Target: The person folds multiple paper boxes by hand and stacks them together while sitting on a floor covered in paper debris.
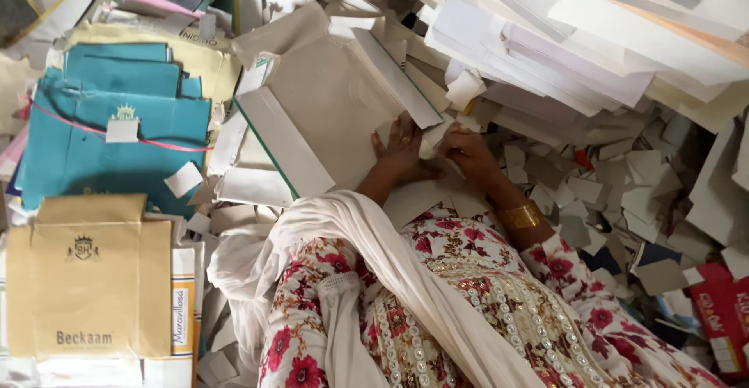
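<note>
Centre frame: left hand [399, 154] flat on grey board sheet [331, 111], fingers spread. Right hand [466, 152] pinching white flap [434, 137]. Best pressed firmly, fold kept aligned.

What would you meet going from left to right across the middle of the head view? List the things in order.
Teal folders → flat grey-brown cardboard sheet → left hand → right hand → gold bangle → scattered card offcuts.

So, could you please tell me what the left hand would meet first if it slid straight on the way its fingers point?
Probably the white strip atop the flat grey cardboard sheet under the left hand.
</note>
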